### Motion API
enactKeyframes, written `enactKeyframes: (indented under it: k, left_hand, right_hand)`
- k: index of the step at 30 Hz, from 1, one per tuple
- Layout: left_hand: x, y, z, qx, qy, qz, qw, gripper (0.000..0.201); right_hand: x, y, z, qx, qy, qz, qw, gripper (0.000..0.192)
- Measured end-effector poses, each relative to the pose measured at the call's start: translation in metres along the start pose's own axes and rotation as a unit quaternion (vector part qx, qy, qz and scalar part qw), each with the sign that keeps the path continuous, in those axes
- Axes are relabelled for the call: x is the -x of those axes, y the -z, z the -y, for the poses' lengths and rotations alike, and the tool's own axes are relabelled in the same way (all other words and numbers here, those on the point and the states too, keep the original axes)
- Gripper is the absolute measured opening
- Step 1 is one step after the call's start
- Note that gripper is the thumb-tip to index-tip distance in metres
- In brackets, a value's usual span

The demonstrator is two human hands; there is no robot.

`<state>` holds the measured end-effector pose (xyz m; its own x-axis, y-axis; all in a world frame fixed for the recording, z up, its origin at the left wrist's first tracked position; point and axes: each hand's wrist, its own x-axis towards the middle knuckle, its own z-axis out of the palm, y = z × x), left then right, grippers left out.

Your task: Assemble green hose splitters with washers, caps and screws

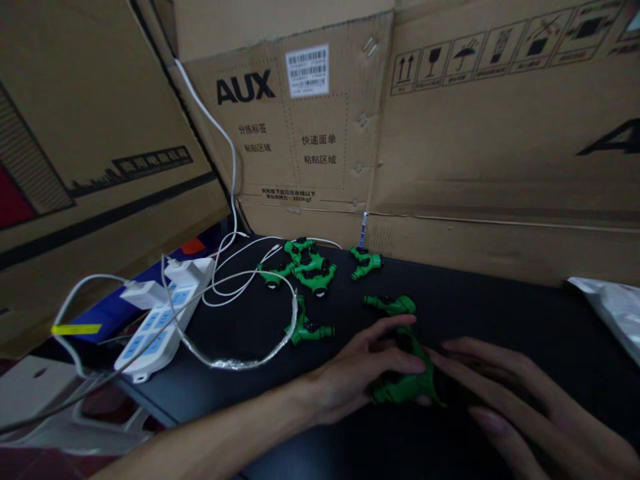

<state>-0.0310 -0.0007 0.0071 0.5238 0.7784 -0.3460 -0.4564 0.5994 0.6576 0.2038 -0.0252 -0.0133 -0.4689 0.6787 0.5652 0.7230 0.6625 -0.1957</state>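
1. Your left hand [360, 373] is curled around a green plastic hose fitting [405, 383] and holds it with thumb and fingers. The fitting lies low on the black table [500, 313], near the front edge, between your two hands.
2. Your right hand [505, 400] lies flat and open, fingers stretched toward the same fitting. Its fingertips are at the fitting, but I cannot tell if they really grip it.
3. As a judgement, the work is at an early or middle point: only this one piece is in your hands. One fitting [391, 305] lies just behind your left hand, one [307, 327] beside the cable loop, one [365, 262] near the cardboard, and a small group [305, 263] lies to its left. None of these is being touched.
4. A white power strip [160, 320] with a white cable [250, 360] lies at the left.
5. On the cardboard box [300, 133] you can read "AUX", a barcode label [307, 70], Chinese print and "300kgf". Handling symbols [475, 57] are printed on the right.
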Motion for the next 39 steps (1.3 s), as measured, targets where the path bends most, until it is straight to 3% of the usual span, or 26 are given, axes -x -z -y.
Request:
enactKeyframes:
  k: [5,9,11,15,19,22,26,30,35,39]
  left_hand:
    - [0.001,-0.001,-0.001,0.007,-0.015,0.008,1.000,0.071]
    - [0.001,0.000,-0.002,0.000,-0.019,0.008,1.000,0.071]
    - [0.000,0.001,-0.002,-0.001,-0.020,0.005,1.000,0.070]
    - [0.000,0.001,-0.002,0.000,-0.020,0.002,1.000,0.071]
    - [0.001,0.000,-0.002,-0.011,-0.010,-0.008,1.000,0.071]
    - [0.001,-0.002,-0.003,-0.014,-0.003,-0.019,1.000,0.073]
    - [0.001,-0.004,-0.002,-0.043,-0.009,-0.034,0.998,0.081]
    - [0.001,-0.004,0.000,-0.081,-0.033,-0.030,0.996,0.083]
    - [0.003,-0.003,-0.002,-0.068,-0.021,-0.029,0.997,0.080]
    - [0.003,-0.004,-0.003,-0.060,-0.024,-0.029,0.997,0.077]
  right_hand:
    - [0.000,0.001,-0.005,-0.028,-0.034,-0.029,0.999,0.027]
    - [0.004,0.002,-0.005,-0.033,0.010,0.003,0.999,0.040]
    - [0.006,0.001,-0.008,-0.031,0.015,-0.001,0.999,0.038]
    - [0.002,0.003,-0.009,-0.034,-0.032,-0.025,0.999,0.030]
    - [0.001,0.004,-0.004,-0.091,-0.010,0.045,0.995,0.048]
    - [0.004,0.001,-0.007,-0.118,0.018,0.075,0.990,0.042]
    - [0.003,-0.003,-0.009,-0.104,0.016,0.069,0.992,0.033]
    - [-0.008,-0.004,0.005,-0.099,-0.031,0.054,0.993,0.022]
    - [-0.010,-0.003,0.009,-0.105,-0.017,0.021,0.994,0.037]
    - [-0.001,-0.008,0.004,-0.172,-0.033,0.060,0.983,0.037]
